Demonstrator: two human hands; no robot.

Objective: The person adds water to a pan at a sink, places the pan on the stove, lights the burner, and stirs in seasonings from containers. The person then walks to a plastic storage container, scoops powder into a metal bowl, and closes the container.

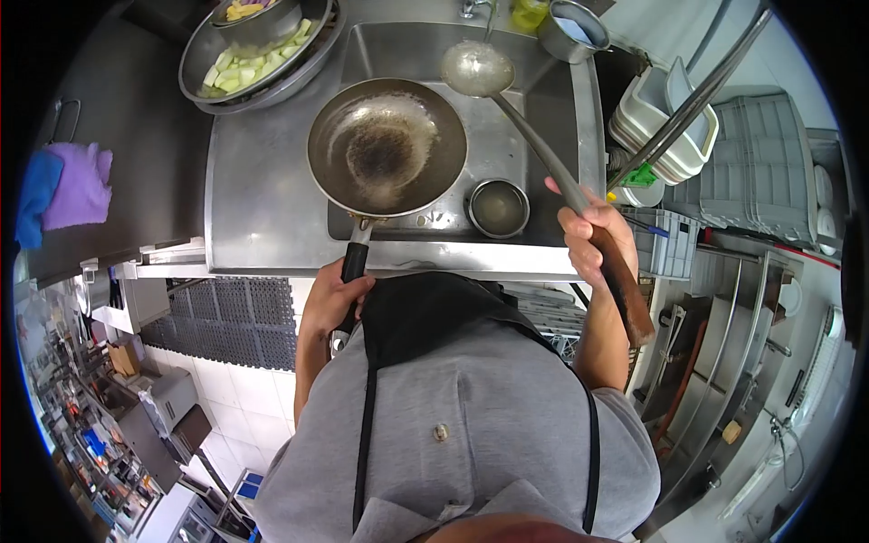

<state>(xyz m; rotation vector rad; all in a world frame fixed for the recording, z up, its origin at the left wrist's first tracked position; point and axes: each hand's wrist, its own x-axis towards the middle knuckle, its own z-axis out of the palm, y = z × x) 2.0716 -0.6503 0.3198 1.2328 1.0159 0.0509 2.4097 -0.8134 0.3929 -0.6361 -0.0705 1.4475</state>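
Observation:
My left hand is wrapped round the black handle of a frying pan. The pan has a dark, scorched middle and lies over the left part of a steel sink. My right hand grips the brown wooden handle of a long metal ladle. Its bowl is at the sink's far side, below the tap, and looks wet. A small round metal pot stands in the sink between the pan and my right hand.
Steel bowls with cut pale green vegetables stand at the back left. A metal container and a yellow-green one are at the back right. Stacked white tubs and grey crates stand right of the sink.

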